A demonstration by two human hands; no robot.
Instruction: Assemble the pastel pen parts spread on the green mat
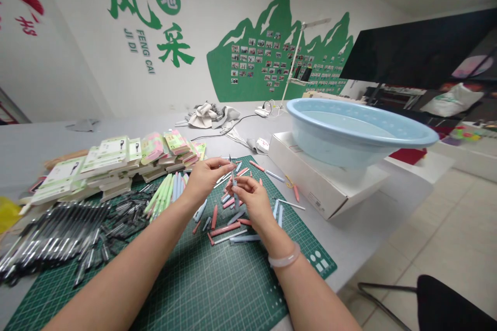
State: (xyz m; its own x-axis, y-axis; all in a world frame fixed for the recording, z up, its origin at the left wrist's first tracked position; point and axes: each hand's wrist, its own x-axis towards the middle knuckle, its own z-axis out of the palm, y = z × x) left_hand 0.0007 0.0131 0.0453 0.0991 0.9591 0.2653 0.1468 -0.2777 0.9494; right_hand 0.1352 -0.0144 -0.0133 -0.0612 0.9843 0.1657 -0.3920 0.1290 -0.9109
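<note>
Blue-grey pen [235, 199], near upright, above the green cutting mat [202, 289]. Your right hand [253, 199] pinches its barrel; your left hand [209, 175] grips its upper end by fingertips. Pink and blue pen parts [225, 229] scattered below.

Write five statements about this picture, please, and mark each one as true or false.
1. The light-blue basin stands on a white box. True.
2. The left hand touches the basin. False: it is close to the right hand.
3. The right hand holds scissors. False: it holds a slim blue-grey piece.
4. The cutting mat is green. True.
5. The bracelet is on the left wrist. False: the right wrist.
</note>
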